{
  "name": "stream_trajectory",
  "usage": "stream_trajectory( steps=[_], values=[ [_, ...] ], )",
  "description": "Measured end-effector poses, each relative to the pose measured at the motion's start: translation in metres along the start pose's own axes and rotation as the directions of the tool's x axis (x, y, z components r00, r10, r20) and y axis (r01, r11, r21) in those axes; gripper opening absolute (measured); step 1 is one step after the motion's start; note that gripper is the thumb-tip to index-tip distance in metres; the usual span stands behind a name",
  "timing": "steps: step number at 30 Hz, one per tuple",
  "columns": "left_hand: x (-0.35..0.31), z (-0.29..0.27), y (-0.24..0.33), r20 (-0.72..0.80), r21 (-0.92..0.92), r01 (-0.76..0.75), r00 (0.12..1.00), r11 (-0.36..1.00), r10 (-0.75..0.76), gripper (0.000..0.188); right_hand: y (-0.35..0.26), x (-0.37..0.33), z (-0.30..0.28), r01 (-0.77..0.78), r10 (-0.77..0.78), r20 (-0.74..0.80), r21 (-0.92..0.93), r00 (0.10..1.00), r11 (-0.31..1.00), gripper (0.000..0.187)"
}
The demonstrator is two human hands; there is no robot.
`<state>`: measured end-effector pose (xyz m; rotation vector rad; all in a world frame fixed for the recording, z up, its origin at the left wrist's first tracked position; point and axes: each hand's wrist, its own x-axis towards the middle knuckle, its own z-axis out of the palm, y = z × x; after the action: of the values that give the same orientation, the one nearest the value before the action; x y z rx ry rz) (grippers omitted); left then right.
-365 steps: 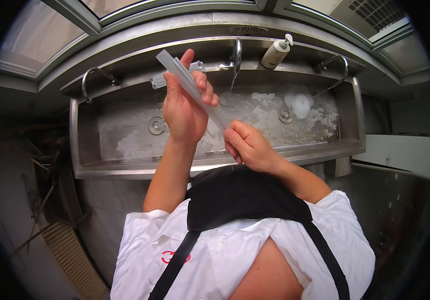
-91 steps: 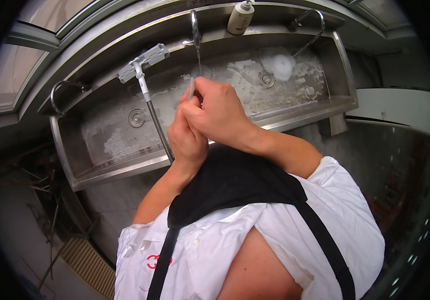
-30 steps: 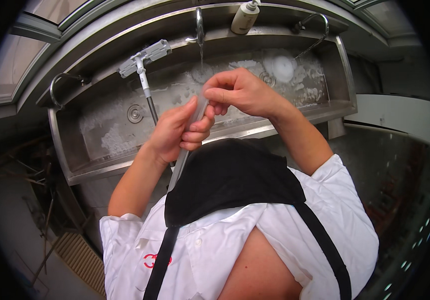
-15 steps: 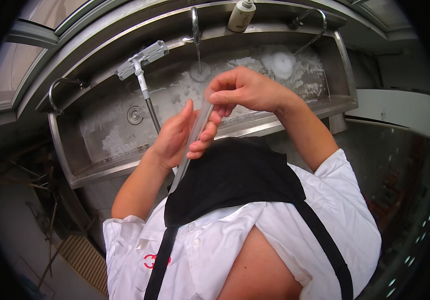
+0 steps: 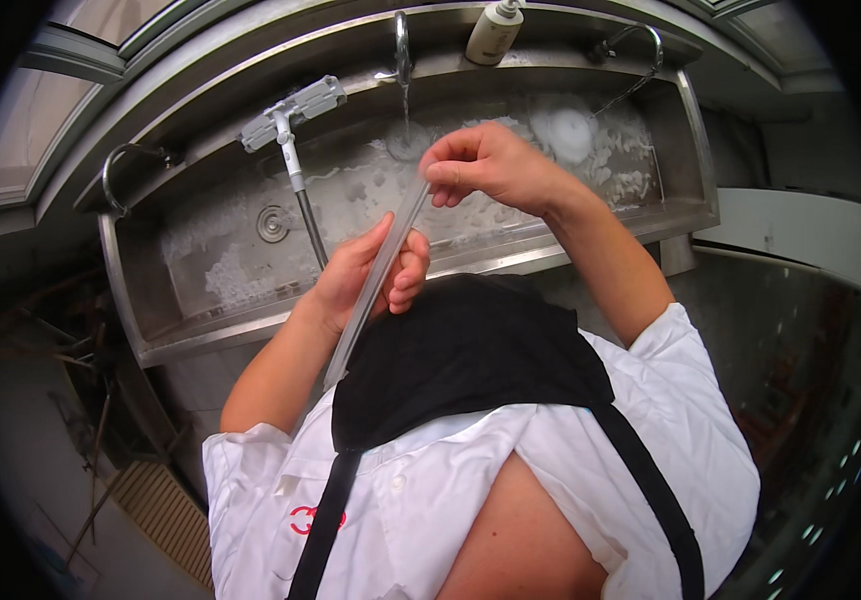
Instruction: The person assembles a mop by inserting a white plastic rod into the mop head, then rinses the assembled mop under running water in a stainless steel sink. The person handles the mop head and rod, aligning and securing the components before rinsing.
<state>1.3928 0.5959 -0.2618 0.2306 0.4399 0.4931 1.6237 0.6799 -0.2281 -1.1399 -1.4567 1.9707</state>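
Note:
A long, narrow translucent strip (image 5: 379, 272) slants across in front of my apron, over the near edge of the sink. My right hand (image 5: 499, 172) pinches its upper end between thumb and fingers. Lower down, the strip crosses the palm of my left hand (image 5: 349, 283), whose fingers curl around it from behind with the thumb pointing up. The strip's lower end reaches back along my left forearm. Beyond my left hand, a squeegee-like tool with a wide grey-white head (image 5: 294, 112) and a dark pole leans in the sink.
The long steel sink (image 5: 201, 335) holds foam and a round drain (image 5: 273, 223). Water runs from the middle faucet (image 5: 403, 50) and the right faucet (image 5: 659, 45); another faucet (image 5: 111, 180) is at left. A pump bottle (image 5: 494, 35) stands on the back ledge.
My hands have moved farther apart along the strip: the right rose slightly and the left slid lower. More of the strip shows between them.

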Motion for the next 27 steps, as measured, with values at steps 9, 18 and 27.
stream_trajectory(
  steps=[9, 18, 27],
  values=[
    [0.032, -0.059, 0.071, -0.139, -0.187, -0.515, 0.857, 0.837, 0.496, 0.033, 0.025, 0.019, 0.048, -0.009, -0.030, -0.167, -0.233, 0.986, 0.972, 0.042],
    [0.060, -0.058, 0.071, -0.491, 0.062, -0.648, 0.642, 0.759, 0.589, 0.037, 0.052, -0.006, 0.082, 0.101, -0.068, 0.093, -0.426, 0.993, 0.899, 0.030],
    [0.067, -0.040, -0.011, -0.731, 0.201, -0.593, 0.439, 0.780, 0.523, 0.039, 0.072, -0.030, 0.078, 0.224, -0.186, 0.125, -0.585, 0.975, 0.780, 0.030]
  ],
)
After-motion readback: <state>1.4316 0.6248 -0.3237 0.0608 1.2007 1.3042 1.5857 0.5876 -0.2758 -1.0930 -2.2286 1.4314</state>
